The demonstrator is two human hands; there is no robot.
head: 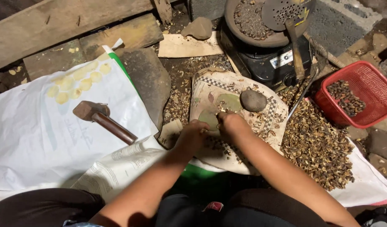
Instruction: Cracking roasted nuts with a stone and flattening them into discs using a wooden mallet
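1. The light is dim and warm, falling from above and strongest on the middle of the scene.
2. The white sack (42, 138) on the left is the brightest surface, close to glare on its upper part.
3. The hammer (103, 120) casts a soft shadow on the sack.
4. The corners and the bottom edge fall into deep shadow; the dark clothing there shows little detail.
5. The red basket (370, 94) keeps strong colour.
6. The hands look slightly soft; straight planks bow near the top edge.
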